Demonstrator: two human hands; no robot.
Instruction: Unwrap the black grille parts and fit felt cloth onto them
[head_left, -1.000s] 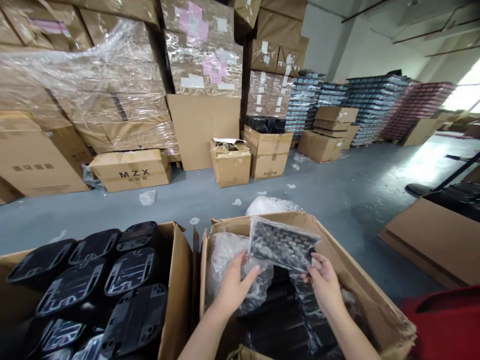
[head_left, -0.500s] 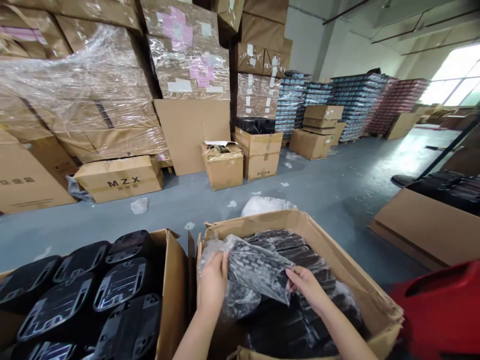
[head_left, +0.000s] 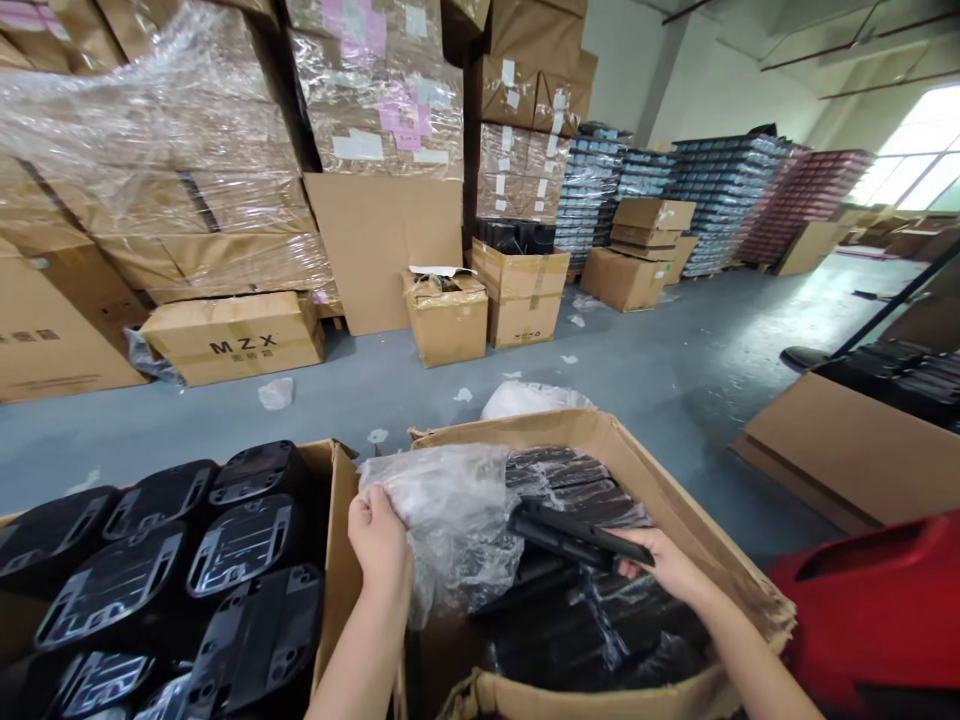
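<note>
Now, five-o'clock carton (head_left: 637,470): packed with film-wrapped black pieces (head_left: 559,470).
Left hand (head_left: 381,537): crumpled clear bag (head_left: 450,505) clutched by its edge, held over that carton's nine-o'clock side.
Right hand (head_left: 667,565): unwrapped black part (head_left: 559,530) grasped at one end, held above the film-wrapped black pieces.
Eight-o'clock carton (head_left: 343,530): filled with glossy black units (head_left: 244,545).

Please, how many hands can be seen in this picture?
2: the left hand gripping a clear plastic bag, and the right hand holding a black plastic part over the open cardboard box. No other hand is visible.
</note>
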